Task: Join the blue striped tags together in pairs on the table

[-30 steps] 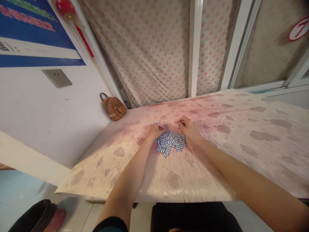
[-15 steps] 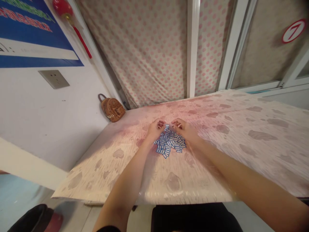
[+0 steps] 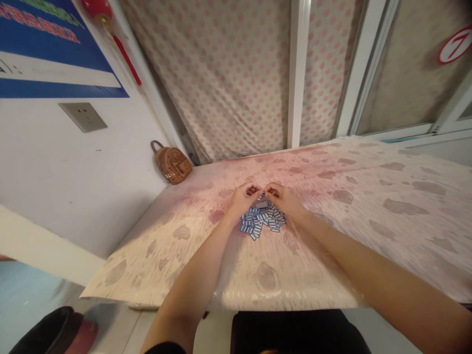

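Note:
A loose pile of small flat blue-and-white rectangular pieces (image 3: 254, 222) lies on the patterned tablecloth in front of me. At the far edge of the pile, my left hand (image 3: 246, 197) and my right hand (image 3: 279, 195) meet with curled fingers. Between their fingertips is one small blue-and-white striped piece (image 3: 261, 196), pinched from both sides. Just below it a paler rectangle (image 3: 262, 204) shows on top of the pile. The pieces are too small to tell exactly what they are.
The table (image 3: 368, 236) carries a shiny leaf-patterned cloth. A small brown backpack-shaped bag (image 3: 174, 164) rests at the back left against the wall. Behind the table hangs a dotted curtain (image 3: 228, 78). Something dark and reddish (image 3: 55, 332) stands on the floor at lower left.
My hands have come together, the left moving right, and their fingertips now meet at the striped piece. The view has shifted slightly.

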The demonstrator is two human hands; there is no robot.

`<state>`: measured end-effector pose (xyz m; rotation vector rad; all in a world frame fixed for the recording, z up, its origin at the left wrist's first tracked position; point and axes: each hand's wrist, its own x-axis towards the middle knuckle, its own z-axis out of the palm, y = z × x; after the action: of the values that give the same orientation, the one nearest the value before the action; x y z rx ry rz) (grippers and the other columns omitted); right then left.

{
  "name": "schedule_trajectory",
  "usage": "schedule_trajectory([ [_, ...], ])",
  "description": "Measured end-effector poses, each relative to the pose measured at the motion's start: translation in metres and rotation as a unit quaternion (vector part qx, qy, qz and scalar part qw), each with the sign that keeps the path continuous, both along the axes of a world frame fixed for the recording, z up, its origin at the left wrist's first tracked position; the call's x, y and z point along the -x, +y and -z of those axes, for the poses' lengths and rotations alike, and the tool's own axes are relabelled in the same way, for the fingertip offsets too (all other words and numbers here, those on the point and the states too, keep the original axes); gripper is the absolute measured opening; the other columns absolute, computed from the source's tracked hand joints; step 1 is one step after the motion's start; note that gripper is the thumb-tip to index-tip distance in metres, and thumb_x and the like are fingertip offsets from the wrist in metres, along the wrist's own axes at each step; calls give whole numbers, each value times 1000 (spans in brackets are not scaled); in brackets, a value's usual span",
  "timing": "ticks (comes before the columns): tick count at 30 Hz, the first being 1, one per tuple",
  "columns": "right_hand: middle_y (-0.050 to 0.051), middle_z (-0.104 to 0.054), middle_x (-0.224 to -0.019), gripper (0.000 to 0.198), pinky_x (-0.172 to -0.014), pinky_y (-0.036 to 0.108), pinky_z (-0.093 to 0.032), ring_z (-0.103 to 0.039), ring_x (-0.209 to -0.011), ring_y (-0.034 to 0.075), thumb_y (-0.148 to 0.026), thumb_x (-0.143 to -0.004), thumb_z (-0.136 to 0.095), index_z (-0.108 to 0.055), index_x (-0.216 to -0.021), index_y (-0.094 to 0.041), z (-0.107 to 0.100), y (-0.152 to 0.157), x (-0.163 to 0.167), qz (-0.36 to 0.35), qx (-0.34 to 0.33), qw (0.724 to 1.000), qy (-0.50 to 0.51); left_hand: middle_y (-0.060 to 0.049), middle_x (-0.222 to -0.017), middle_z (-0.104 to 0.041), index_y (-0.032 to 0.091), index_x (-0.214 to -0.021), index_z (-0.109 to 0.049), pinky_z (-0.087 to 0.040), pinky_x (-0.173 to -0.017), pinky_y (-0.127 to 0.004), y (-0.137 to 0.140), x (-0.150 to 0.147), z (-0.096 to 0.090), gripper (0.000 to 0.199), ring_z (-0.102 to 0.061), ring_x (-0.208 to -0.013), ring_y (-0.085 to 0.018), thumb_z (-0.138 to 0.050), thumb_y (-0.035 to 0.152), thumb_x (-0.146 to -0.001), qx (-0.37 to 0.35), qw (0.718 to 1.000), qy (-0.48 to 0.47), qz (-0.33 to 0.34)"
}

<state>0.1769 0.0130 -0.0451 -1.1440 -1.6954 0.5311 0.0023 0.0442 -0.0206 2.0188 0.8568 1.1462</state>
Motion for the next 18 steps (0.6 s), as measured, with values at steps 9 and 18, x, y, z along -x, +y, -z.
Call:
schedule_trajectory([
  [9,-1,-58,-68,11,-58,26,-40,-55,-62,15,-31,-84,-54,-55,-79,-22,-6,-5,3,-3,5,1000,-5,-2,-78,-67,16,-85,-67,-46,-67,-21,0,-3,-1,5,-61,-72,-12,-63,17,-83,-3,999,-18,28],
  [18,-2,-57,-66,15,-53,26,-40,-54,-55,13,-36,-84,-54,-55,-79,-22,-7,-3,-4,33,23,997,72,-4,-81,-70,14,-87,-69,-46,-66,-22,8,5,11,12,-63,-73,-14,-71,24,-80,37,999,32,6],
])
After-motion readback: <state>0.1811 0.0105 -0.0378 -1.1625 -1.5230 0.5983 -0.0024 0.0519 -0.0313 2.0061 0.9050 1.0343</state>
